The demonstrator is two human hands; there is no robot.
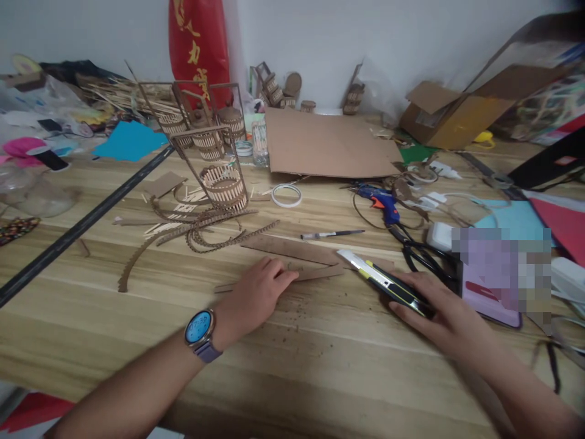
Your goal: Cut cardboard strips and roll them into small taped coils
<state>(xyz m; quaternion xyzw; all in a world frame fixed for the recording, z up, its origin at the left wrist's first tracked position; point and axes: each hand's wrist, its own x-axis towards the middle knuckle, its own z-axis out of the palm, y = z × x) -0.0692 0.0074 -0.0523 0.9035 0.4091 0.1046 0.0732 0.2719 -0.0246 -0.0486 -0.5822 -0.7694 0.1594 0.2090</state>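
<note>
My left hand (258, 291), with a watch on its wrist, is closed on a narrow cardboard strip (320, 273) at the near middle of the table. Part of the strip is hidden under the fingers. To its right, my right hand (441, 311) grips a utility knife (388, 283) with a yellow and black handle, its blade end pointing up and left. A wider cardboard strip (292, 249) lies just beyond the left hand, passing behind the blade. Brown crumbs (299, 323) are scattered on the wood near the left fingers.
Notched cardboard strips (201, 228) curl at left, before a small slatted bucket (223, 186). A pen (333, 234), tape roll (286, 195) and large cardboard sheet (329, 143) lie farther back. Right of centre are a blue glue gun (381, 201), black-handled scissors (418, 253) and a phone (489, 292).
</note>
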